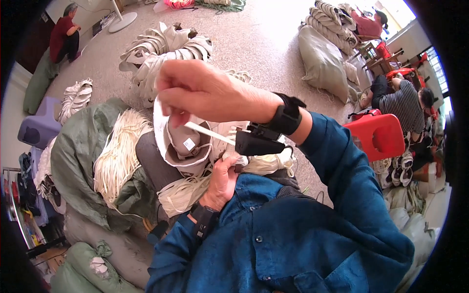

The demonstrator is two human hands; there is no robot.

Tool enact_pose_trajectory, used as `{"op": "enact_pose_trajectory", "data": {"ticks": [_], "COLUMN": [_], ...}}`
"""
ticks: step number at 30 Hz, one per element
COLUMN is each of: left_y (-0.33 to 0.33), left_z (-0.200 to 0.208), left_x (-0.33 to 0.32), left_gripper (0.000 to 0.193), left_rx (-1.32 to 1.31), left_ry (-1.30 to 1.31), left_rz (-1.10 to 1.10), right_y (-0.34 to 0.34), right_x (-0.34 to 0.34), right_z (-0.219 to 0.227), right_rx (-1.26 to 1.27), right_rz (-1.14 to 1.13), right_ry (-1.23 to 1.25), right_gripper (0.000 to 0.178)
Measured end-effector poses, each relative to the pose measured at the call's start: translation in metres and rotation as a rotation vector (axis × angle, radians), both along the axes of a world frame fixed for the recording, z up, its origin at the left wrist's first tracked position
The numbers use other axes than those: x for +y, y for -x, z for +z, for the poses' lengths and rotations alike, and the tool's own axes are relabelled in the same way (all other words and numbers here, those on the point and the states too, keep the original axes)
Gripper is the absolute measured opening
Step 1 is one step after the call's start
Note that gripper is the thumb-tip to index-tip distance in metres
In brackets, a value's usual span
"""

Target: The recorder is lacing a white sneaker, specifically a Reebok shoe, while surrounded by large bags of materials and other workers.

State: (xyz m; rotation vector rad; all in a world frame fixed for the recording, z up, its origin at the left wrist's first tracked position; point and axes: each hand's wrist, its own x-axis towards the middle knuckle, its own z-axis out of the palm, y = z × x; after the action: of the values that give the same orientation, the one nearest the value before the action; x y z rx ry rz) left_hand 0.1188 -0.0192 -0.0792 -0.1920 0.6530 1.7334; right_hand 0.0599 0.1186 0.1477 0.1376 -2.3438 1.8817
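My right hand (pixel 195 93) is raised over my lap, its fingers closed and slightly blurred. A flat white strip (pixel 210 133) runs from those fingers down toward my left hand (pixel 222 180). Close to my body, the left hand grips a small light perforated piece (pixel 228 151), partly hidden behind a black device (pixel 259 141) at my right wrist. Beyond it stands a rounded white shell (pixel 160 129), with a brown piece (pixel 183 141) bearing a white label inside. A bundle of pale strips (pixel 183 195) lies beside my left wrist.
A larger pale strip bundle (pixel 119 151) lies on a green sack (pixel 78 151) at left. Ahead is a coiled stack of light pieces (pixel 168 46). A purple stool (pixel 41 122), a red chair (pixel 378 137) and a full sack (pixel 322 63) stand around. Several people sit farther off.
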Motion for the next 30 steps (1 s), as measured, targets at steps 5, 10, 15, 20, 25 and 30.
{"op": "enact_pose_trajectory", "data": {"ticks": [5,10,15,20,25,30], "left_y": [-0.005,0.007,0.033,0.042,0.06,0.067], "left_z": [-0.008,-0.002,0.032,0.068,0.054,0.055], "left_x": [-0.003,-0.016,-0.041,-0.016,0.005,0.004], "left_gripper": [0.026,0.025,0.018,0.025,0.024,0.017], "left_rx": [0.014,0.186,0.872,2.195,2.439,2.457], "left_ry": [-0.01,0.041,0.235,0.249,0.269,0.188], "left_rz": [0.04,-0.064,-0.466,0.051,-0.025,-0.072], "right_y": [0.017,0.012,-0.063,-0.15,-0.164,-0.171], "right_x": [-0.03,-0.028,0.04,0.051,0.037,0.036], "right_z": [0.062,0.056,-0.071,-0.138,-0.151,-0.151], "right_rx": [0.328,0.378,-0.036,-0.179,-0.304,-0.321], "right_rz": [0.115,0.064,-0.09,-0.028,-0.101,-0.15], "right_ry": [0.365,0.244,-0.81,-0.888,-0.298,-0.252], "right_gripper": [0.019,0.017,0.035,0.025,0.017,0.019]}}
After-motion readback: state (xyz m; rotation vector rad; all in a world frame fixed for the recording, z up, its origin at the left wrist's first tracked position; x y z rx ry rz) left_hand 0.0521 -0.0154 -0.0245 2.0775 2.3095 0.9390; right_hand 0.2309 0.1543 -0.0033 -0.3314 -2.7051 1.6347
